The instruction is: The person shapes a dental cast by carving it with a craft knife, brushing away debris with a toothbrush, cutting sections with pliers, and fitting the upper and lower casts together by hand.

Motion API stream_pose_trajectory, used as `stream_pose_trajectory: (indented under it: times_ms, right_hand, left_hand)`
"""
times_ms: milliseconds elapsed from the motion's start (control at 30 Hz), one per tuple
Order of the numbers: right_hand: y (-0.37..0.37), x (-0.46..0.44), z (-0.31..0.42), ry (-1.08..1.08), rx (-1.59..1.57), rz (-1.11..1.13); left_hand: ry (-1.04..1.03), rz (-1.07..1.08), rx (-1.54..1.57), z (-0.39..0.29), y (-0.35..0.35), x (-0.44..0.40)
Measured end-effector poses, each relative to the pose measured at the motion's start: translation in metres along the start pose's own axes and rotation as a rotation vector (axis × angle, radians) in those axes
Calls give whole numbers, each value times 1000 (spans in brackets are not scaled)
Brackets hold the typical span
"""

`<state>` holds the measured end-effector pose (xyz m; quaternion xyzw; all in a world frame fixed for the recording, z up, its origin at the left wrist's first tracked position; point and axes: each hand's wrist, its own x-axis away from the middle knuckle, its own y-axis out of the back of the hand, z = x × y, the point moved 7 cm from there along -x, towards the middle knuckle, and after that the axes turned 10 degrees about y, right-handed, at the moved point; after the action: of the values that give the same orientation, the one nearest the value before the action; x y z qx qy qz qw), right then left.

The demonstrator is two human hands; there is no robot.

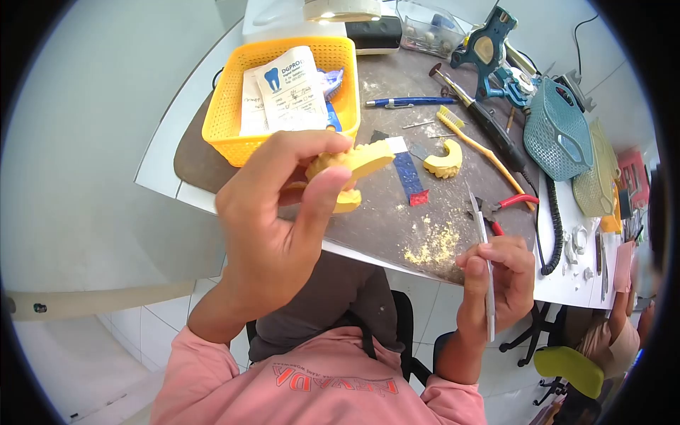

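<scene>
In front of the yellow basket, the left hand clamps its fingers on a yellow dental model, long axis pointing rightward. Right of the basket, the right hand pinches a slim metal tool between fingers, tip forward.

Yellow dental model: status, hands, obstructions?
Left hand pinching yellow dental model, raised off tabletop. Right hand gripping slim metal tool, tip apart from model. Second yellow cast and yellow crumbs on tabletop; nothing visibly blocking hands.
</scene>
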<state>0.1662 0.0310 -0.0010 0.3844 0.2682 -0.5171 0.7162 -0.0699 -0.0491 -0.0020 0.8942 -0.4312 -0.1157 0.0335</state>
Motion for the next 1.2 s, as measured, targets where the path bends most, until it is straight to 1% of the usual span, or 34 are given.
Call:
stream_pose_trajectory:
  times_ms: [33, 100, 167, 200, 233, 300, 333, 400, 433, 500, 533, 600, 667, 733, 767, 933, 1033, 1167, 1200]
  right_hand:
    - [1, 0, -1, -3, 2, -1]
    - [1, 1, -1, -8, -39, 0]
    - [1, 1, -1, 4, -46, 14]
    - [1, 0, 0, 22, -55, 23]
    - [-1, 1, 2, 16, -51, 21]
    - [-4, 2, 6, -25, -16, -3]
    - [-4, 1, 6, -32, -11, -5]
    - [-16, -4, 17, 138, 86, 160]
    - [-15, -5, 19, 133, 91, 158]
    - [-22, -8, 21, 102, 119, 249]
    - [-24, -8, 20, 71, 108, 257]
    - [-28, -8, 17, 29, 123, 217]
    - [-27, -6, 12, -16, 137, 179]
    - [-26, -5, 12, 55, 147, 232]
    - [-27, -6, 13, 52, 147, 234]
    - [-29, -5, 12, -41, 86, 238]
    - [-28, -2, 10, -40, 32, 184]
    - [-31, -5, 8, -19, 32, 191]
    - [-33, -5, 10, 13, 42, 234]
  left_hand:
    - [-206, -62, -37, -11, 2, 3]
    - [-408, -117, -72, -24, 3, 9]
    - [-529, 95, -552, -32, -22, 15]
    - [-671, 31, -481, -30, -26, 21]
    - [-668, 39, -479, -27, -26, 23]
    - [-676, 158, -635, -23, -35, 30]
    - [-674, 166, -633, -20, -35, 31]
    - [-664, 185, -643, -14, -34, 31]
    - [-664, 193, -640, -14, -34, 30]
    - [-671, 180, -636, -16, -32, 28]
    - [-670, 182, -634, -18, -34, 28]
    - [-524, 116, -561, -18, -31, 23]
    - [-512, 138, -566, -14, -37, 21]
    - [-503, 158, -569, -9, -41, 21]
    - [-517, 142, -579, -8, -41, 21]
    - [-496, 167, -572, -9, -37, 22]
    - [-480, 173, -548, -9, -35, 21]
    - [-457, 173, -559, -8, -37, 20]
    - [-460, 164, -566, -8, -37, 20]
